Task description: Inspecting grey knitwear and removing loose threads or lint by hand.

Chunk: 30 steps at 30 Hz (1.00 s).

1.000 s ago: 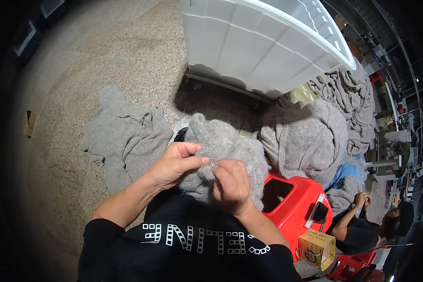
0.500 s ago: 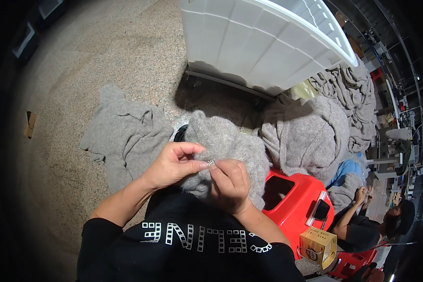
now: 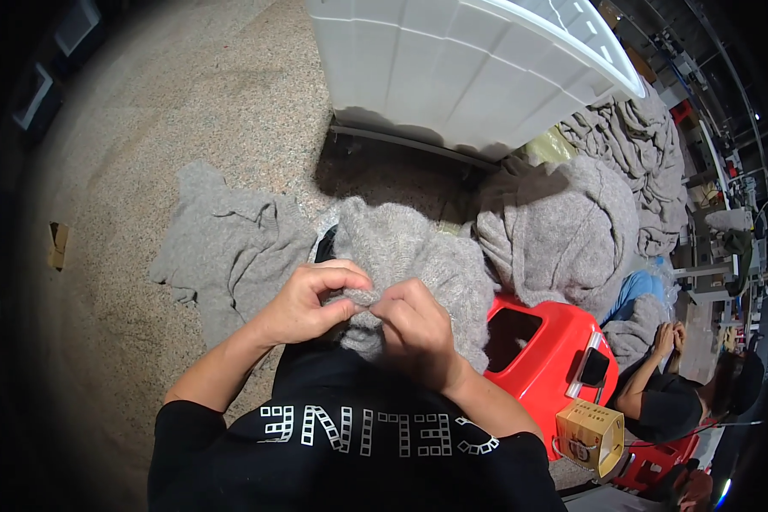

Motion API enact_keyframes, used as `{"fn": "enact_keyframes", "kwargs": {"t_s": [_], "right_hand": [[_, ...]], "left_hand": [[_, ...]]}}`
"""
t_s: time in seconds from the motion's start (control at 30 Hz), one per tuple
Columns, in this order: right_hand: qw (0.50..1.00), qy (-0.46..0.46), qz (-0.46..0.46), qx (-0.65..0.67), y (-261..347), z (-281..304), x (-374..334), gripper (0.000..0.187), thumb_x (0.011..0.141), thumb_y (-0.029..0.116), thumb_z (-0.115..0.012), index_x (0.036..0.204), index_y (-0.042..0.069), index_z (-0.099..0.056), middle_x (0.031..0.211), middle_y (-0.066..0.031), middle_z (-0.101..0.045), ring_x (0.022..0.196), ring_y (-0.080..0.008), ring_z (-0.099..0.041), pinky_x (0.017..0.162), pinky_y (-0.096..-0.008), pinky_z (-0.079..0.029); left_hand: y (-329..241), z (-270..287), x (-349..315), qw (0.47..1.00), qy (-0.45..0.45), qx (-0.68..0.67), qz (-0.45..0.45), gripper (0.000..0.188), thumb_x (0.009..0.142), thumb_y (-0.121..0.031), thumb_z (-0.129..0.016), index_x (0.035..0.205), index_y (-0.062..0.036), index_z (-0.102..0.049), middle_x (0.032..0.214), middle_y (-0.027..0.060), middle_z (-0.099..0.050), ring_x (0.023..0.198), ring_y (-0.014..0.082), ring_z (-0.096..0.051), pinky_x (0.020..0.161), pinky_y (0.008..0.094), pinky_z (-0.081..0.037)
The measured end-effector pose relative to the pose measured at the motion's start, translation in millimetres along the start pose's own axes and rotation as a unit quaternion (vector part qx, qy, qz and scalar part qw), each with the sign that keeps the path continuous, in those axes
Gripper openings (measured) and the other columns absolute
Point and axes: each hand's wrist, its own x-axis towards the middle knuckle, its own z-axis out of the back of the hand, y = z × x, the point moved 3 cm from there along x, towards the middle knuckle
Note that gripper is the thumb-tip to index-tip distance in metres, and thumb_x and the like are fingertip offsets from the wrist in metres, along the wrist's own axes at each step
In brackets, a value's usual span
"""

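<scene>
Grey fuzzy knitted garment (image 3: 401,256) lies bunched on the person's lap, directly in front of the black printed shirt (image 3: 358,444). Left hand (image 3: 303,303) and right hand (image 3: 418,328) meet at the near edge of the garment; the fingers of both hands are pinched narrow on one small fold of the knit, thumbs pressed against forefingers, with the two hands almost touching. To the left, a second flat grey knitted piece (image 3: 230,247) is spread on the speckled stone floor (image 3: 188,111). To the right, a heaped pile of grey knitted fabric (image 3: 563,230) sits just beside a red plastic stool (image 3: 546,350). A large white ribbed plastic bin (image 3: 461,68) stands beyond the garment. Another seated person (image 3: 674,392) appears at the far right.
</scene>
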Motion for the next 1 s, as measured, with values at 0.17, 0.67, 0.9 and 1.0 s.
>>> {"fn": "enact_keyframes", "kwargs": {"t_s": [0.17, 0.67, 0.9, 1.0], "right_hand": [[0.996, 0.009, -0.054, 0.073, -2.2, 2.2, 13.3, 0.023, 0.065, -0.01, -0.058, 0.086, 0.0, -0.056, 0.081, -0.0135, -0.055, 0.07, -0.0276, -0.056, 0.059, -0.0314, -0.047], [0.995, -0.01, 0.055, 0.079, -3.9, -1.1, 8.8, 0.021, 0.063, -0.009, -0.057, 0.083, -0.002, -0.056, 0.08, -0.0146, -0.057, 0.068, -0.0271, -0.058, 0.057, -0.0319, -0.048], [0.995, -0.087, 0.038, -0.015, -2.2, -4.5, 9.5, 0.024, 0.061, -0.01, -0.056, 0.083, -0.002, -0.056, 0.079, -0.0157, -0.056, 0.066, -0.0281, -0.057, 0.056, -0.0325, -0.048], [0.994, -0.096, 0.044, -0.021, -2.8, -4.5, 9.0, 0.025, 0.06, -0.01, -0.056, 0.084, -0.002, -0.056, 0.08, -0.0162, -0.056, 0.066, -0.0283, -0.057, 0.055, -0.0331, -0.047]], "left_hand": [[-5.4, 3.6, -3.2, 0.998, 0.019, 0.046, -0.046, 0.02, 0.07, 0.008, -0.057, 0.09, 0.0033, -0.06, 0.091, 0.0098, -0.061, 0.084, 0.0196, -0.059, 0.072, 0.0269, -0.046], [-7.6, -9.0, -8.9, 0.947, -0.094, 0.187, -0.243, 0.03, 0.057, 0.017, -0.047, 0.082, 0.0018, -0.056, 0.082, 0.013, -0.059, 0.072, 0.0252, -0.058, 0.061, 0.0296, -0.047], [-5.8, -19.5, -6.3, 0.926, -0.189, 0.202, -0.259, 0.034, 0.055, 0.019, -0.042, 0.082, 0.0017, -0.054, 0.079, 0.014, -0.057, 0.07, 0.0259, -0.057, 0.067, 0.0329, -0.048], [-4.7, -22.0, -8.8, 0.921, -0.19, 0.198, -0.275, 0.033, 0.056, 0.019, -0.043, 0.082, 0.0017, -0.054, 0.08, 0.014, -0.057, 0.072, 0.0263, -0.057, 0.069, 0.0338, -0.048]]}}
